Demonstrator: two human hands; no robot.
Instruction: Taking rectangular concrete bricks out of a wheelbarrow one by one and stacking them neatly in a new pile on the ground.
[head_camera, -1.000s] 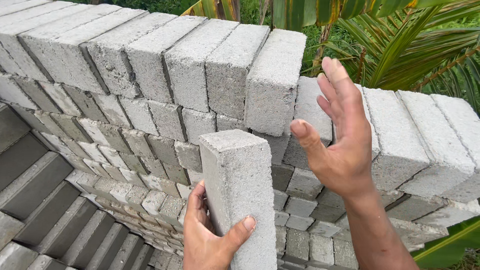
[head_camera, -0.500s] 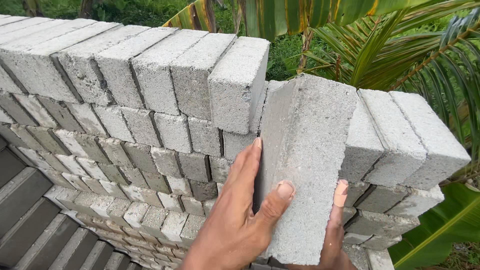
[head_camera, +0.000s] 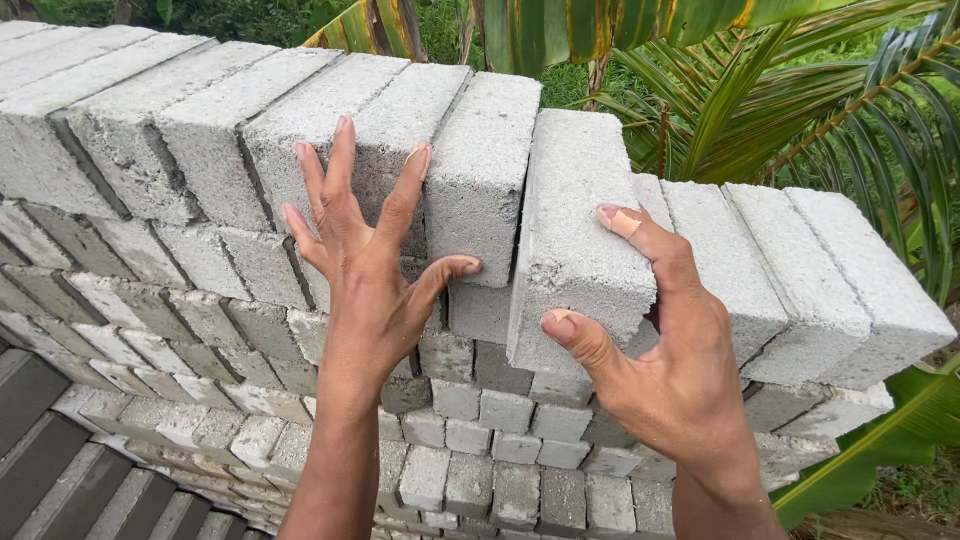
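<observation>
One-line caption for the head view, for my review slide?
Right hand grips a grey concrete block standing on edge atop the stacked blocks, left hand spread against its neighbours, palm fronds behind.

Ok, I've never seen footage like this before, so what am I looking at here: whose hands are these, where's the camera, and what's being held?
One picture, from a camera worn on a person's head, looking down at their own bare hands. The left hand is spread open against the stacked row of grey rectangular concrete blocks. The right hand grips the near end of one grey concrete block standing on edge in the top row, thumb under its corner, fingers on its side. More blocks are stacked below; green palm leaves stand behind.
</observation>
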